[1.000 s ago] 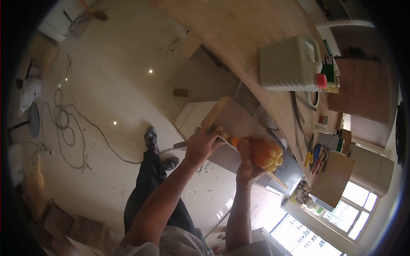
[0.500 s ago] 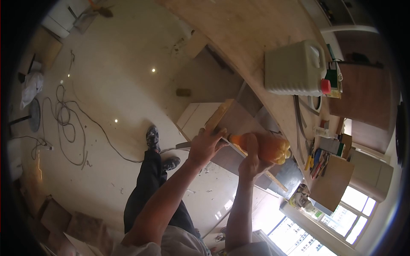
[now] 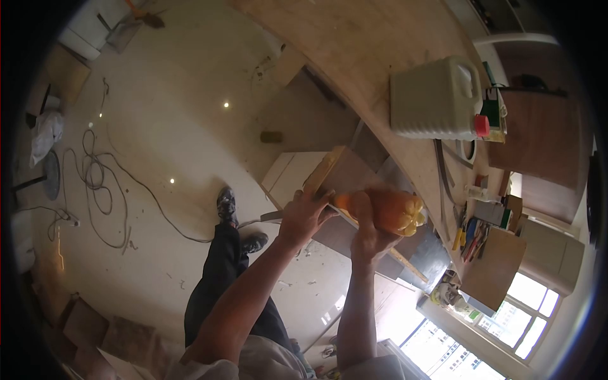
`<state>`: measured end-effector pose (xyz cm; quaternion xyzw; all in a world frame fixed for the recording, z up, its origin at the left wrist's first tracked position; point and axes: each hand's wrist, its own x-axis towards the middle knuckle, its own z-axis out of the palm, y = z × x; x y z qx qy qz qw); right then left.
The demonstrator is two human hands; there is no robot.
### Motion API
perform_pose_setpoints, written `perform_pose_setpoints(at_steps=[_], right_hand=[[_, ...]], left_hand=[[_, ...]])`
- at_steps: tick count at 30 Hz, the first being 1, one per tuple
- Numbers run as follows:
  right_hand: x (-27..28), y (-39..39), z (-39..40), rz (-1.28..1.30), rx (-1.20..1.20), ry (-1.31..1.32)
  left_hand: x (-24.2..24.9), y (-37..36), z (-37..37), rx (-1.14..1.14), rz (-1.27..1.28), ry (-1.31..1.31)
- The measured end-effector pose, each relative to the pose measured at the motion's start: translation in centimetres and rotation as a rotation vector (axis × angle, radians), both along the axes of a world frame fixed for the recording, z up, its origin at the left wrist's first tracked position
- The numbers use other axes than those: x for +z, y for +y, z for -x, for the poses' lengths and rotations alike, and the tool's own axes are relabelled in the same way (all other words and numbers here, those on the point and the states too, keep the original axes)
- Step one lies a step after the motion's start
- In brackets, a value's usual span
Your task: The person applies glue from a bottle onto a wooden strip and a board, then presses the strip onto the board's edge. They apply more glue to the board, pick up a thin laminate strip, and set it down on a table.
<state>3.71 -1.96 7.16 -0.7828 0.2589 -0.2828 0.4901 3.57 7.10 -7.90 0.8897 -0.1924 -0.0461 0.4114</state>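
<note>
One orange bottle (image 3: 400, 214): it was tipped onto its side in the air over the edge of a brown panel (image 3: 329, 242), its lobed yellow base turned outward and its neck pointing at the left hand (image 3: 304, 215).
Right hand (image 3: 370, 242): it was closed round the bottle, thumb laid along the near side. A slick or soft wall could have let the bottle roll out of that grip, since I saw nothing else supporting it.
Left hand: its fingers were bent, close to the neck and the panel's edge; from where I stood I couldn't tell whether they pinched anything. Sitting so near the neck, they could have been knocked or wetted.
Bottle neck: I couldn't make out a cap. If it was open and held liquid, a hard squeeze or a steeper tilt could have sent too much onto the panel.
Grey strip (image 3: 271, 216): it stuck out past the left hand, where a sleeve or leg might have snagged it.
Cable (image 3: 193, 240): it ran across the floor to the person's leg, near a dark shoe (image 3: 226, 206); one careless step could have caught it and jolted both hands.
</note>
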Motion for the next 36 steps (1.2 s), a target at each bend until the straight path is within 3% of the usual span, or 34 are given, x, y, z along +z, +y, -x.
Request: perform_pose_setpoints(at_steps=[5,8,11,17,20,23,29,36], right_hand=[[-0.1,0.3,1.3,-0.051,-0.063,-0.105],[0.1,0.8,0.0,-0.047,0.062,-0.094],[-0.1,-0.2,1.0,0.131,0.022,0.048],[-0.1,0.2,0.7,-0.007,0.046,-0.044],[0.3,0.0,0.0,0.022,0.005,-0.066],[0.3,-1.0,0.9,0.038,-0.184,0.090],[0.3,-0.7,-1.1,-0.054,0.040,-0.012],[0.7,-3.6,1.6,0.022,-0.139,-0.015]], left_hand=[[-0.3,0.2,0.1,-0.024,0.008,0.008],[-0.2,0.0,0.2,-0.023,-0.003,0.009],[-0.4,0.1,0.1,-0.019,0.005,-0.008],[0.0,0.1,0.0,-0.024,-0.018,-0.001],[-0.5,-0.1,0.1,-0.014,0.014,-0.019],[-0.5,-0.1,0.1,-0.009,0.030,-0.006],[-0.3,-0.2,0.1,0.013,0.034,-0.059],[-0.6,-0.2,0.0,-0.001,0.034,-0.051]])
